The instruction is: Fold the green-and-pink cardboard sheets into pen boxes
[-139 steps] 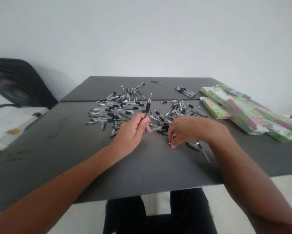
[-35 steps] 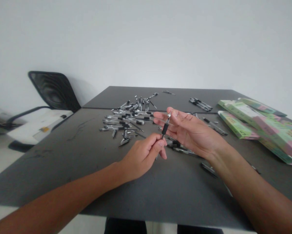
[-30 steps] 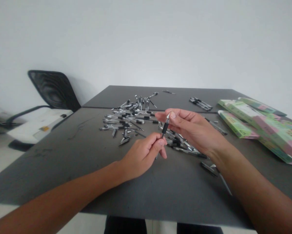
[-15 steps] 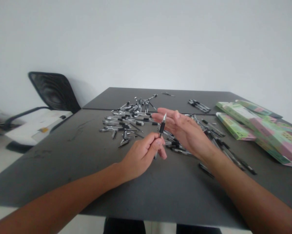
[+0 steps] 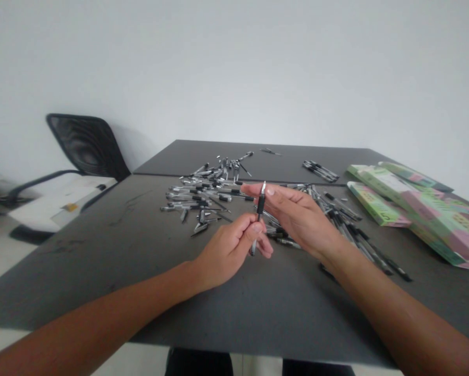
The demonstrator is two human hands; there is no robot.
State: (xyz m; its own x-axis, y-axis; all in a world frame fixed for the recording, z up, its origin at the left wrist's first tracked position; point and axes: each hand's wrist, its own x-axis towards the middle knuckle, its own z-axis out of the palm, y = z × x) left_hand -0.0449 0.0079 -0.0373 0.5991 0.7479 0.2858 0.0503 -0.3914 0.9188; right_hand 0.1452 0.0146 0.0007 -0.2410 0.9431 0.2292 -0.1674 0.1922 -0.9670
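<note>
Upright in front of me stands a gel pen with a black rubber grip and a silver tip pointing up. My left hand is closed round its lower clear barrel, thumb on the near side. My right hand is at the pen's upper end, its fingers stretched behind the silver tip and its thumb against the tip's right side. Behind both hands lies a pile of pens and pen parts, partly hidden by the right hand.
More pens lie along the right of the dark table. A small group of pens rests farther back. Green and pink boxes are stacked at the right. A black mesh chair stands at the left.
My right hand has come down a little and its thumb has closed in on the pen's tip. The pen stands slightly more upright in my left hand.
</note>
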